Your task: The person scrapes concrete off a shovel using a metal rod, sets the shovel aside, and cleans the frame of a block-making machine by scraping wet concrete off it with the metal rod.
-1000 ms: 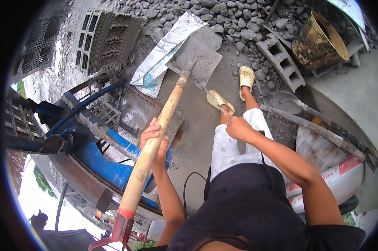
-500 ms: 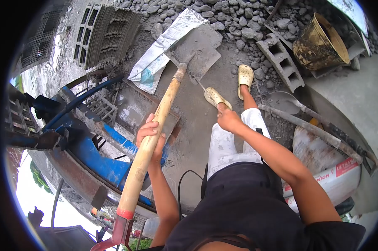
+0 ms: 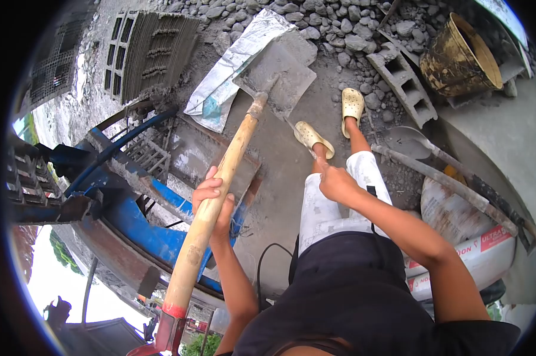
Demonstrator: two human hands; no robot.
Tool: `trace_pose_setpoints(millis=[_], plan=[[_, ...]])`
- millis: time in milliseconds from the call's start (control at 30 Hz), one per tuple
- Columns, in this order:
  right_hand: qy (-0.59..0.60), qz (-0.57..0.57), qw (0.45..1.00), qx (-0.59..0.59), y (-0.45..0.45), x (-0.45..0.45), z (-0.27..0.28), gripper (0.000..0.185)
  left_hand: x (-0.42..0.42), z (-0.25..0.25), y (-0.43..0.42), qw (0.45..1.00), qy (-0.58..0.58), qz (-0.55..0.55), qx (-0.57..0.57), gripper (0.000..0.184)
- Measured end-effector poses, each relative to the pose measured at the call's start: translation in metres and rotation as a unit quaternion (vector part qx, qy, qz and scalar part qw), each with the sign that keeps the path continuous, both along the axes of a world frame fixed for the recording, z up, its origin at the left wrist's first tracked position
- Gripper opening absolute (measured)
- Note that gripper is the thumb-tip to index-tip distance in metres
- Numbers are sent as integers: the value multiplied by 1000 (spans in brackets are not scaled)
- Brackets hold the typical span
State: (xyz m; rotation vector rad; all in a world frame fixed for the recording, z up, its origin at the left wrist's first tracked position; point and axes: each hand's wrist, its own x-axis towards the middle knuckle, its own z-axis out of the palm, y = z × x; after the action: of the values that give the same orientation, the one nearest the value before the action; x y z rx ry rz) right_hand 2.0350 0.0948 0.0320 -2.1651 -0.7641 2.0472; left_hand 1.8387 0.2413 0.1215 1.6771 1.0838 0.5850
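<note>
Two grips at once, set well apart

Your left hand (image 3: 205, 194) is closed around the shovel (image 3: 239, 139) by its pale wooden handle, curled only as far as that thickness allows. Your right hand (image 3: 338, 184) is folded into a fist on a thin metal tool (image 3: 290, 124); your fingers hide its near end, so its full shape cannot be told.

The shovel slopes from its red end piece, low at your left side, to the blade (image 3: 283, 68) ahead of your pale clogs (image 3: 352, 104). Holding it partway along probably lets one hand balance the weight and keeps the blade within reach of your right. The thin tool's far end meets the blade's near edge in view, though contact is unclear. The blade overlaps a white sack (image 3: 229, 71); whether it rests there cannot be told.

Underfoot is grey, gritty ground (image 3: 268, 196), with loose stones (image 3: 354, 44) beyond. On your right are a hollow block (image 3: 400, 78), a stained bucket (image 3: 449, 68), another shovel (image 3: 406, 142) and printed bags (image 3: 458, 261). A blue metal frame (image 3: 137, 228) fills your left, outdoors in daylight.
</note>
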Motion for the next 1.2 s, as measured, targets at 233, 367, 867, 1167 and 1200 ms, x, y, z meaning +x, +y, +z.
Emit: trace_pose_setpoints(millis=[233,367,867,1167,1200], plan=[[-21,42,999,3,1,14,-27,48,8,5,-2,1000,15,7,-7,30],[-20,53,998,30,-1,13,7,48,10,3,0,1000,3,-7,-7,29],[-67,74,995,13,17,12,-35,42,15,5,-3,1000,7,-12,0,29],[-109,-74,991,37,-21,43,-37,31,9,3,1,1000,1,-2,-9,30],[-130,-113,983,66,-18,42,-17,31,10,4,1,1000,6,0,-9,31]])
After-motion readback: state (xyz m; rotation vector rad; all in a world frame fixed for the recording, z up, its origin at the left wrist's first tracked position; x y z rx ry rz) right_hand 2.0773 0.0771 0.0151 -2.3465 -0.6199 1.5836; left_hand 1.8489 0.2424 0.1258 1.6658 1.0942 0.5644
